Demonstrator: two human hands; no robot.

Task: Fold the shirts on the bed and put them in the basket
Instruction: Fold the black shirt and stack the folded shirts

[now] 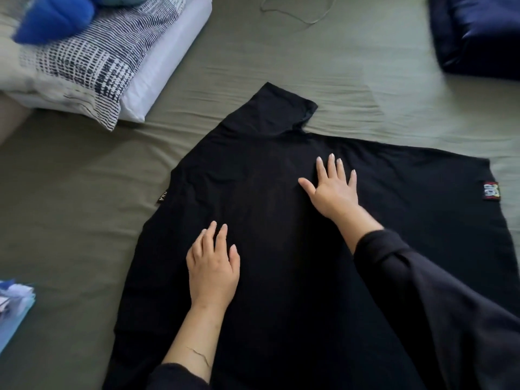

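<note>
- Black shirt [267, 192] lies spread flat on the bed [84, 192], olive-green sheet under it; one sleeve points away from me toward the far side.
- My left hand [212, 266] rests palm-down on the shirt's near-left part, fingers straight and loose, gripping nothing.
- My right hand [333, 190] presses flat on the shirt's middle, fingers [332, 164] splayed wide, holding nothing.
- Small coloured label [490, 190] sits at the shirt's right edge.
- Patterned pillow [92, 60] lies far left, well apart from the shirt; dark blue pillow [475, 35] far right.
- I see no basket from here.
</note>
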